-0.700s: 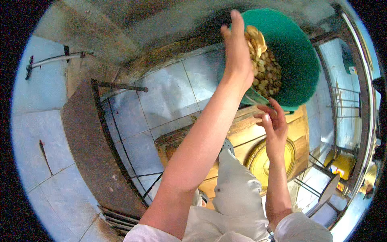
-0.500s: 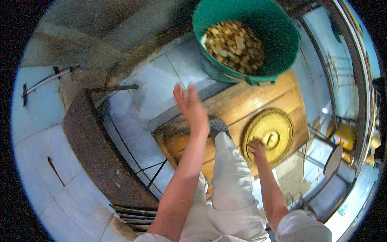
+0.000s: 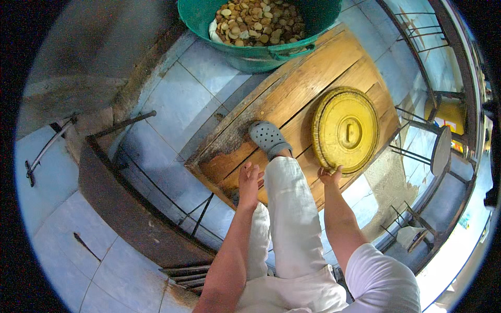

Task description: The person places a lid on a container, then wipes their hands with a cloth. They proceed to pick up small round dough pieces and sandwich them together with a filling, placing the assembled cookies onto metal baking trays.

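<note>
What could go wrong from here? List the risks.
1. The right hand grips only the rim of the round yellow lid with its fingertips; it may slip and drop onto the wooden platform.
2. One foot in a grey clog stands on the worn, stained platform edge; footing could slip.
3. The left hand hangs free, holding nothing for balance.

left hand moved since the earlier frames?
Yes. The left hand has dropped from the green tub of pieces to beside the white trouser leg, over the wooden platform's near edge.
</note>
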A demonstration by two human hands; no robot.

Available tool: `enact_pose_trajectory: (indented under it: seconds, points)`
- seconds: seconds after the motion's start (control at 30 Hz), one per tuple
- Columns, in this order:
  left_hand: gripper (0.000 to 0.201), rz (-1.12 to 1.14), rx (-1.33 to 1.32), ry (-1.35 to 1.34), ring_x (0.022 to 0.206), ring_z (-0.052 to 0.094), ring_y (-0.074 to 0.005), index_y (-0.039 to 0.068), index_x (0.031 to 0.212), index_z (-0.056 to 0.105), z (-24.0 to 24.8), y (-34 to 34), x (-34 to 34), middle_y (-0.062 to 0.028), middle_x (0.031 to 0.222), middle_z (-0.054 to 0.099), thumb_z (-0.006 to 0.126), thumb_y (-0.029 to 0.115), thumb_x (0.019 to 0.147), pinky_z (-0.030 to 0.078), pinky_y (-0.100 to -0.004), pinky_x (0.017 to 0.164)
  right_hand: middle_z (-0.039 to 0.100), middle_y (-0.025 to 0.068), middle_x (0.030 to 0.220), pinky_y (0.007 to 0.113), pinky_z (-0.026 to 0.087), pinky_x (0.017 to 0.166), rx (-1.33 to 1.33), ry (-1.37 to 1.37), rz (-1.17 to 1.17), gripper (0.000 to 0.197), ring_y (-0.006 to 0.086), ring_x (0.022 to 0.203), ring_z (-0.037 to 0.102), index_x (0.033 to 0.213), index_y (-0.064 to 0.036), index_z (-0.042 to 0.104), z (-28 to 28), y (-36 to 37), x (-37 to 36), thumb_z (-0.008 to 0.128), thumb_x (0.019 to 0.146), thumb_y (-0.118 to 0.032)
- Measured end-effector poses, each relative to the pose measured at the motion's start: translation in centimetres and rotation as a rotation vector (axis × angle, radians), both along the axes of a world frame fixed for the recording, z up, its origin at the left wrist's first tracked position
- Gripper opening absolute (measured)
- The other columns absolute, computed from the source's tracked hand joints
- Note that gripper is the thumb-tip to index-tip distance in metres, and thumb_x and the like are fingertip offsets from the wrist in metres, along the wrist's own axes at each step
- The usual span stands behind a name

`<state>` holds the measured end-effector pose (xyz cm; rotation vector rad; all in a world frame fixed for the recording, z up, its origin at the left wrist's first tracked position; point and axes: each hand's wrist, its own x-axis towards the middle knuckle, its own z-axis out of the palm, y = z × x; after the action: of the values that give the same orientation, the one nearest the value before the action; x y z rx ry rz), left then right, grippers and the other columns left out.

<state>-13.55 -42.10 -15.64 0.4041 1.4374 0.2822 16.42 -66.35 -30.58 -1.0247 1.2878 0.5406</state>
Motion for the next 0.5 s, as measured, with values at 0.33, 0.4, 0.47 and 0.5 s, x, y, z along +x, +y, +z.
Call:
enact_pose_trajectory:
  seconds: [0.33, 0.4, 0.47, 0.5]
  points:
    - [0.04, -0.133, -0.081, 0.08, 0.088, 0.073, -0.0201, 0.015, 0.128, 0.059, 1.1, -5.5, -8.0, -0.0062, 0.106, 0.074, 0.071, 0.044, 0.104, 0.058, -0.0374, 0.073, 0.073, 0.0061, 0.135, 0.038, 0.063, 0.092, 0.649, -0.594, 0.253, 0.053, 0.0234, 0.111, 0.072, 0.139, -0.0089, 0.065, 28.9, 7.3, 7.5, 0.071, 0.102, -0.047]
    - [0.03, -0.042, -0.053, 0.067, 0.077, 0.068, -0.0165, 0.016, 0.116, 0.061, 2.8, -3.2, -7.2, -0.0022, 0.097, 0.07, 0.072, 0.042, 0.104, 0.052, -0.0335, 0.064, 0.067, 0.0051, 0.145, 0.041, 0.06, 0.101, 0.553, -0.63, 0.33, 0.059, 0.0236, 0.124, 0.067, 0.146, -0.0104, 0.06, 35.1, 12.6, 6.0, 0.069, 0.103, -0.049]
    - [0.023, 0.101, -0.046, 0.009, 0.061, 0.057, -0.0104, 0.019, 0.101, 0.064, 5.9, 0.1, -5.2, 0.005, 0.082, 0.063, 0.072, 0.04, 0.105, 0.04, -0.0269, 0.051, 0.061, 0.0042, 0.153, 0.044, 0.056, 0.109, 0.519, -0.663, 0.424, 0.066, 0.0235, 0.135, 0.061, 0.153, -0.0118, 0.054, 38.9, 17.9, 4.5, 0.067, 0.103, -0.052]
    - [0.027, -0.006, -0.004, 0.057, 0.063, 0.057, -0.0102, 0.018, 0.099, 0.065, 6.7, 2.5, -4.1, 0.0054, 0.079, 0.061, 0.071, 0.044, 0.105, 0.042, -0.0275, 0.054, 0.058, 0.0038, 0.156, 0.045, 0.053, 0.112, 0.539, -0.667, 0.481, 0.069, 0.0233, 0.14, 0.057, 0.155, -0.0126, 0.052, 39.8, 21.0, 4.4, 0.067, 0.102, -0.054]
